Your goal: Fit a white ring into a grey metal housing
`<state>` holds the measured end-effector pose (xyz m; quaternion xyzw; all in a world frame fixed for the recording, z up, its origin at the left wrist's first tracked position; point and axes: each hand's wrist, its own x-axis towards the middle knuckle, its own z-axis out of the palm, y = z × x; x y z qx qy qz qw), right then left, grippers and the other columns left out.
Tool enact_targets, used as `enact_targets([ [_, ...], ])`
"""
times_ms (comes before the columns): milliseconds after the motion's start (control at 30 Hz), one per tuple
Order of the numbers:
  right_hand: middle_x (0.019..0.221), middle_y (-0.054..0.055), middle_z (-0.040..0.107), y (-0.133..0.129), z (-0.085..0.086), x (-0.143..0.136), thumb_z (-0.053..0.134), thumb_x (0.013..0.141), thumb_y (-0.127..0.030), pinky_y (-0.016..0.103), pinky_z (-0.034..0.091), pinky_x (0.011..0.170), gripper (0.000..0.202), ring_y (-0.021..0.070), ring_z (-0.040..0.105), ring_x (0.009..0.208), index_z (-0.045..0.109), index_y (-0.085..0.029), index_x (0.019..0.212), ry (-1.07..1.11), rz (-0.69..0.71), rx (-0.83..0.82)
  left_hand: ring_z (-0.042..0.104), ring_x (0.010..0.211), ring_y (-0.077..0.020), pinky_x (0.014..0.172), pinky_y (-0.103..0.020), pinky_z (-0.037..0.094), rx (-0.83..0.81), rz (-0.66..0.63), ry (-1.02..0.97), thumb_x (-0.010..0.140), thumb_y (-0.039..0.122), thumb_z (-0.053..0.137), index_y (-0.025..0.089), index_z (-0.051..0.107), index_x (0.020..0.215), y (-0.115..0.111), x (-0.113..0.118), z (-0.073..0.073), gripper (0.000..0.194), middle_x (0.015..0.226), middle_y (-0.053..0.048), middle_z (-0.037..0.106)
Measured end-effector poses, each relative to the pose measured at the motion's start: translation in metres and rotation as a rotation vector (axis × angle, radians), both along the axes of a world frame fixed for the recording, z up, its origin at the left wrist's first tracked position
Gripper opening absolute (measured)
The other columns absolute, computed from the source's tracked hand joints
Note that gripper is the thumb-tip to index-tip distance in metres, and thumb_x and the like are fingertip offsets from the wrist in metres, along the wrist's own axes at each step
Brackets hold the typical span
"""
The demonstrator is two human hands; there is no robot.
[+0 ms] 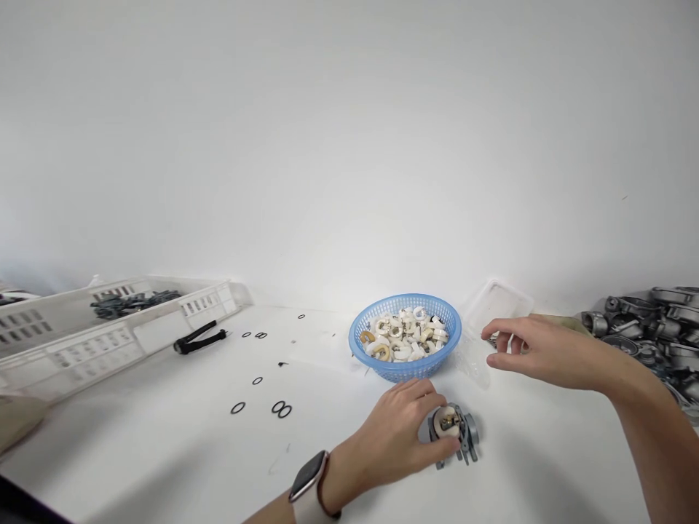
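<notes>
Metal housing [468,431] partly behind left grip [401,428]

At lower centre-right, the grey body [470,431] looks like cast metal with a dull finish, around a smooth white plastic-looking insert [443,422] and brassy metal bits. The blue basket [403,371] at centre is perforated plastic with a slight sheen; its white pieces [407,336] look like smooth plastic. Far right, the castings [649,331] are grey metal, shiny in places. The crate [158,335] at left is white plastic. The worktop [180,466] looks smooth, the wall [349,145] matt.
</notes>
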<state>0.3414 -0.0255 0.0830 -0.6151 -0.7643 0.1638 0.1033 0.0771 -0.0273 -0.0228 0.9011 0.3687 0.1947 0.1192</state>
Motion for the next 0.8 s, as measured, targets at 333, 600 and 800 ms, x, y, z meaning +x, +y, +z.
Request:
enact_targets([
  [333,0.094,0.003,0.075,0.07,-0.052,0.044,0.056,0.091,-0.044,0.028,0.046,0.065,0.027,0.0224,0.069,0.083,0.071,-0.027,0.107,-0.117,-0.167,0.038,0.064,0.091,-0.022,0.08,-0.031,0.048,-0.238,0.063,-0.281,0.078,0.027,0.08,0.021,0.068,0.094,-0.003,0.005,-0.016,0.021,0.098,-0.001,0.065],
  [600,0.111,0.011,0.071,0.109,-0.103,0.036,0.052,0.094,-0.022,0.033,0.041,0.074,0.026,0.0274,0.065,0.101,0.073,-0.019,0.108,-0.306,-0.246,0.211,0.064,0.1,-0.0237,0.088,-0.032,0.049,-0.277,0.006,-0.284,0.085,0.032,0.078,0.023,0.069,0.106,-0.003,0.002,-0.021,0.024,0.109,-0.003,0.068],
  [800,0.112,0.016,0.067,0.114,-0.136,0.026,0.055,0.093,-0.016,0.04,0.035,0.087,0.023,0.0319,0.055,0.11,0.076,-0.017,0.101,-0.484,-0.202,0.298,0.063,0.108,-0.0255,0.095,-0.034,0.05,-0.329,-0.042,-0.311,0.089,0.033,0.076,0.026,0.07,0.115,-0.003,-0.002,-0.023,0.027,0.117,-0.004,0.068],
])
